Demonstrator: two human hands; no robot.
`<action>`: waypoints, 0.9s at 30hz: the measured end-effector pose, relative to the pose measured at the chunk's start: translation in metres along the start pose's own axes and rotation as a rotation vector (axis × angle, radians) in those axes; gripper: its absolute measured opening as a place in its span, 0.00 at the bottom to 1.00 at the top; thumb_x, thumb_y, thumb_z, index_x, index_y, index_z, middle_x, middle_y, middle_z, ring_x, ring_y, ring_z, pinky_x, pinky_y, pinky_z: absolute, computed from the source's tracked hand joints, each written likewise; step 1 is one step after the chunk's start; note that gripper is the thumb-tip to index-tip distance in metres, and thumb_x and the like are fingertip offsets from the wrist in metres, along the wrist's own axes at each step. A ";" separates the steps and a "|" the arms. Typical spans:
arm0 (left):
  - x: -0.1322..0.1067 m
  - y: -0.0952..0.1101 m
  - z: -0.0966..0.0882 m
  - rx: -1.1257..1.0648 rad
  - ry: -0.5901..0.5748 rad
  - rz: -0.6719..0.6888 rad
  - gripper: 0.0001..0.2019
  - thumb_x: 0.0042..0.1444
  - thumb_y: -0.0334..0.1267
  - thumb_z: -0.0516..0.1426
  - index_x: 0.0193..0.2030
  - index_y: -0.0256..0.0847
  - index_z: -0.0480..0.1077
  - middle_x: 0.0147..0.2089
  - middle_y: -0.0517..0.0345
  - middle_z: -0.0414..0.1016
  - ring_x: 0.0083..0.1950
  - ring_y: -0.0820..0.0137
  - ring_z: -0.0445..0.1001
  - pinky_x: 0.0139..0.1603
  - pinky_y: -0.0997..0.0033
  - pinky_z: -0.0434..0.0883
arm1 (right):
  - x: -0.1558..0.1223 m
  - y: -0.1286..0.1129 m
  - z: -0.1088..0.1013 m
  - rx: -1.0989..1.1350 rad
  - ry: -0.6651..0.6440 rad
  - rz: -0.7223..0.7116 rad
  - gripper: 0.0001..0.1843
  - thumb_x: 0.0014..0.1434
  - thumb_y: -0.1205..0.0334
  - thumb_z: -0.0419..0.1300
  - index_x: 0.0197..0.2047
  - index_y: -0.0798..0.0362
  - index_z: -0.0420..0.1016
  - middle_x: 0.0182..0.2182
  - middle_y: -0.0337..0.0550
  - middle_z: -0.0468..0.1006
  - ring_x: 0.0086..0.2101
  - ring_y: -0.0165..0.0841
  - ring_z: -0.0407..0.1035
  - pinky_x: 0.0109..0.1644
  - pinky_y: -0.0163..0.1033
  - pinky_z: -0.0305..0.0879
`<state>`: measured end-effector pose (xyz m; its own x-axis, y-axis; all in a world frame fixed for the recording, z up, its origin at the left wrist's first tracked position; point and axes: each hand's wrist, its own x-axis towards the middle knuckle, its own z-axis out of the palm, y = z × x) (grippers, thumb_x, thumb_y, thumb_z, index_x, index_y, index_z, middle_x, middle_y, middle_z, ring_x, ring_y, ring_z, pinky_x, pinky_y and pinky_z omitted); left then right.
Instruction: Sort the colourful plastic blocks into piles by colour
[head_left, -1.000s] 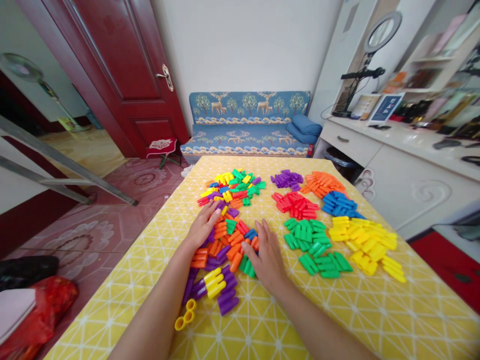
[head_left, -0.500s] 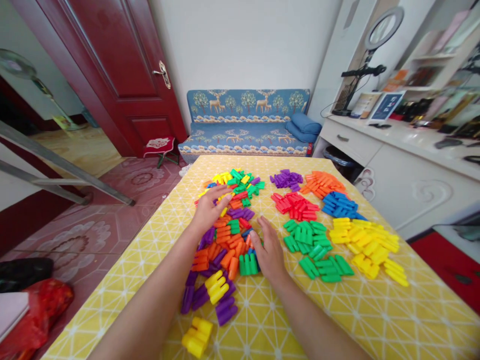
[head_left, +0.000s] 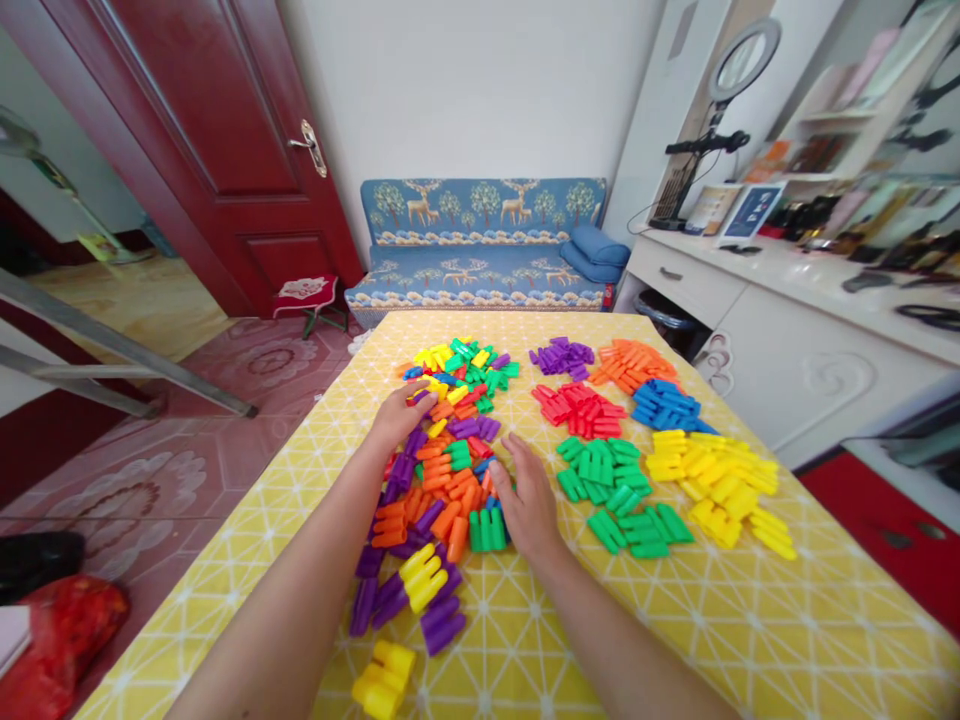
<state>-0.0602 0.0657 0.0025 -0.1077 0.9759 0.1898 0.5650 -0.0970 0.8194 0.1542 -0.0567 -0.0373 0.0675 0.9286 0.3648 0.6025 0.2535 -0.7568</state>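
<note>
Reaching farther toward eleven o'clock, the left hand (head_left: 395, 418), grip unclear, is uncovering purple blocks (head_left: 403, 468); the right hand (head_left: 531, 502) is staying apart, unclenched.

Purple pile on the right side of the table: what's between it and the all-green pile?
The red pile lies between the purple pile and the green pile, as the head view shows.

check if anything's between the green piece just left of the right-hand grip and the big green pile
Yes: the right-hand grip itself stands between that green piece and the green pile. Nothing else visible is in between.
</note>
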 end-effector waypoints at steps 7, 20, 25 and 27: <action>-0.031 0.027 -0.002 0.120 -0.158 0.165 0.22 0.44 0.31 0.58 0.49 0.41 0.75 0.49 0.53 0.78 0.45 0.61 0.77 0.46 0.63 0.74 | 0.000 -0.002 -0.002 0.007 0.012 -0.017 0.26 0.65 0.48 0.46 0.58 0.54 0.65 0.59 0.51 0.66 0.60 0.40 0.57 0.64 0.52 0.52; -0.085 0.061 0.005 -0.427 -0.464 0.140 0.18 0.50 0.42 0.62 0.46 0.36 0.75 0.45 0.50 0.79 0.43 0.63 0.77 0.47 0.64 0.73 | 0.000 -0.008 -0.009 0.250 0.106 -0.072 0.21 0.62 0.54 0.54 0.56 0.53 0.66 0.51 0.49 0.73 0.51 0.38 0.66 0.56 0.45 0.61; -0.084 0.055 0.006 -0.423 -0.324 0.128 0.15 0.51 0.42 0.61 0.43 0.34 0.75 0.40 0.50 0.79 0.40 0.63 0.77 0.44 0.66 0.74 | 0.001 -0.011 -0.014 0.328 0.107 -0.024 0.11 0.59 0.57 0.57 0.43 0.52 0.73 0.38 0.42 0.77 0.40 0.35 0.70 0.47 0.41 0.65; -0.079 0.045 0.006 -0.411 -0.206 0.101 0.16 0.53 0.42 0.59 0.45 0.33 0.75 0.43 0.48 0.79 0.43 0.61 0.77 0.45 0.64 0.74 | 0.002 -0.008 -0.013 0.388 0.115 0.011 0.10 0.59 0.57 0.57 0.42 0.52 0.73 0.36 0.41 0.77 0.38 0.35 0.70 0.45 0.40 0.66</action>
<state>-0.0213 -0.0149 0.0215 0.1196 0.9719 0.2025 0.1893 -0.2226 0.9564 0.1598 -0.0604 -0.0232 0.1736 0.9011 0.3975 0.2583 0.3478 -0.9013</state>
